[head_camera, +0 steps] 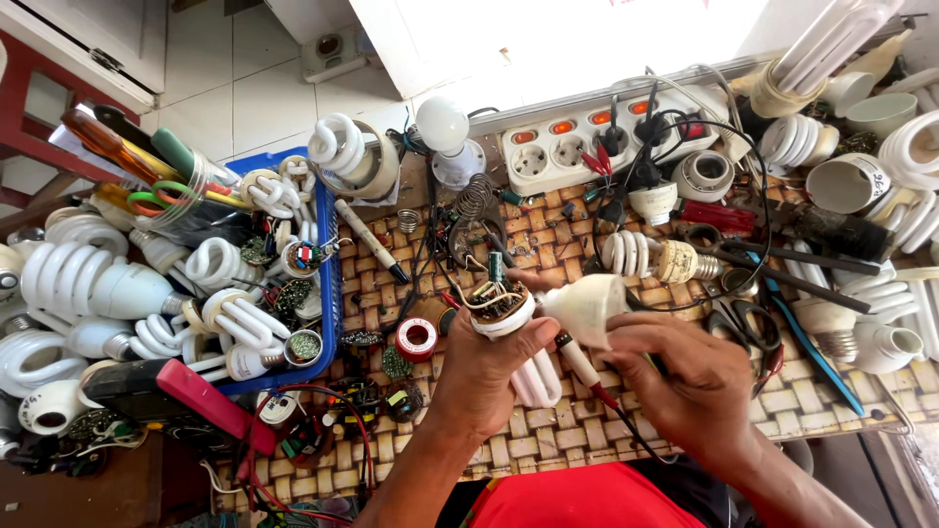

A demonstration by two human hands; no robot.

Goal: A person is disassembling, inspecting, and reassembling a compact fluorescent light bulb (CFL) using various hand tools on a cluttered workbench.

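Observation:
My left hand (489, 376) grips an opened spiral lamp (533, 376) with its white tubes pointing down toward me. The lamp's small circuit board (497, 298), with a green capacitor and thin wires, faces up above my fingers. My right hand (699, 376) holds the lamp's white base cap (587, 305) against the board, along with a thin probe (579, 360) with a red-and-white tip and a dark lead. Both hands meet over a woven mat (548, 235) at the centre of the view.
A blue tray (328, 284) full of spiral lamps and boards sits left. A white power strip (577, 142) with lit switches lies at the back. A solder roll (417, 339), marker (370, 238), scissors (748, 323), multimeter (181, 391) and more lamps crowd the mat.

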